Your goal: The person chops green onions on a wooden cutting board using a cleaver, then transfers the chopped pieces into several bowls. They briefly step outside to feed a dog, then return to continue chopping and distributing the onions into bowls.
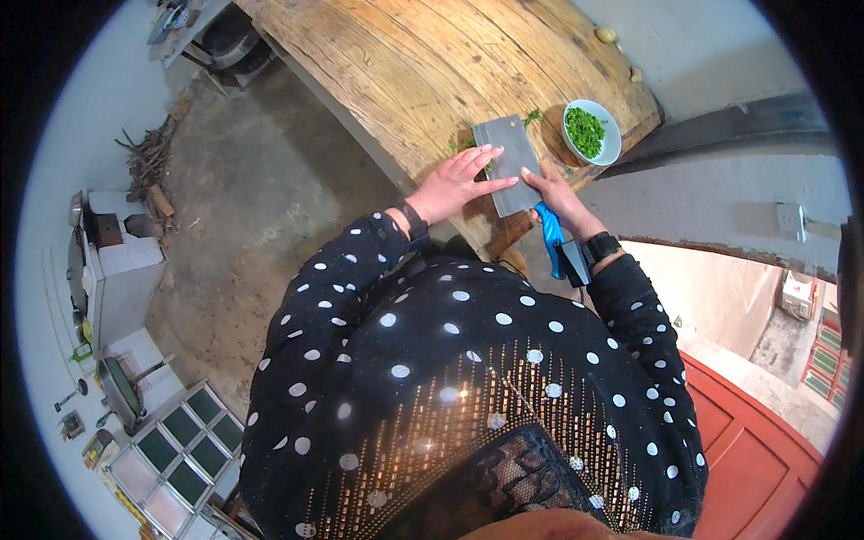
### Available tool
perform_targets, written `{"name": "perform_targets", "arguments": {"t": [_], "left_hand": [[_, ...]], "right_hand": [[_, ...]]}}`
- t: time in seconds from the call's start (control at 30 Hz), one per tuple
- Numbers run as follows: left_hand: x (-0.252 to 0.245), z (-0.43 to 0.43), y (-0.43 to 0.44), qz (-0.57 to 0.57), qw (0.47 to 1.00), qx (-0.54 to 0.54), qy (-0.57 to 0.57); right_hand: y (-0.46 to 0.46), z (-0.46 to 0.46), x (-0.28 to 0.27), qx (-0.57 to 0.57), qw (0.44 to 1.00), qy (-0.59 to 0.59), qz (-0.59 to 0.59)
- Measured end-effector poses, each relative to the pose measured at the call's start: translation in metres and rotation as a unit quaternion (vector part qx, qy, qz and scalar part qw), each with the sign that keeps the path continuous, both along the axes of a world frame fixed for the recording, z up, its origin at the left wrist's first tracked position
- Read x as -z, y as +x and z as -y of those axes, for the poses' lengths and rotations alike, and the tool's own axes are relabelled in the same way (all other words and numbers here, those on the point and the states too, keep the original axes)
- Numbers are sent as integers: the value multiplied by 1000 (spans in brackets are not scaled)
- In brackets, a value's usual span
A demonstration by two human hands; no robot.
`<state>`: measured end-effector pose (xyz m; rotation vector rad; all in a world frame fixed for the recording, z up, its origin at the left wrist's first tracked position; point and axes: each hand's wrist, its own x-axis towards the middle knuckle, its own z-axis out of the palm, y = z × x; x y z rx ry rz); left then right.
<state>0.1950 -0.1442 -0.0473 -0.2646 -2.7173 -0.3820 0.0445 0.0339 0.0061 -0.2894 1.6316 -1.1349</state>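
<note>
My right hand [561,201] grips a cleaver with a grey, broad rectangular blade [514,145] and a blue handle [552,239]. The thumb presses on the flat of the blade near the handle end. My left hand [459,179] lies with spread fingers across the blade's flat face, and bits of green herb show by its fingertips. Chopped green herb [461,143] is on the table beside the blade, partly hidden by the hand and the blade. A sprig [533,116] lies past the blade's far end. To the right stands a pale bowl [612,143] holding chopped greens [584,133].
The wooden table [405,61] runs away to the upper left, and its right end meets a wall. A small round yellowish object [605,35] sits by that wall. Firewood [152,162] is piled on the floor at left. Behind me on the right is a red door [742,445].
</note>
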Motion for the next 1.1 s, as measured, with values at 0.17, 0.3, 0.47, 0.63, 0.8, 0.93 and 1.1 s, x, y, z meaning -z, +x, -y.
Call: {"name": "perform_targets", "arguments": {"t": [0.17,0.3,0.47,0.63,0.8,0.93,1.1], "left_hand": [[9,16,-17,30,993,-78,-81],[22,27,-24,72,990,-121,-26],[31,39,-37,130,932,-132,312],[23,43,-56,195,296,-74,932],[6,44,-57,201,231,9,952],[-2,42,-55,187,253,47,948],[2,35,-56,185,266,60,944]], "right_hand": [[7,-12,-13,0,999,-16,-29],[7,-23,-15,-2,999,28,-26],[1,-30,-8,-12,1000,16,5],[3,-22,-7,32,997,-39,64],[8,-8,-10,34,995,-28,87],[9,8,-4,24,997,5,70],[-8,30,10,12,999,-14,45]]}}
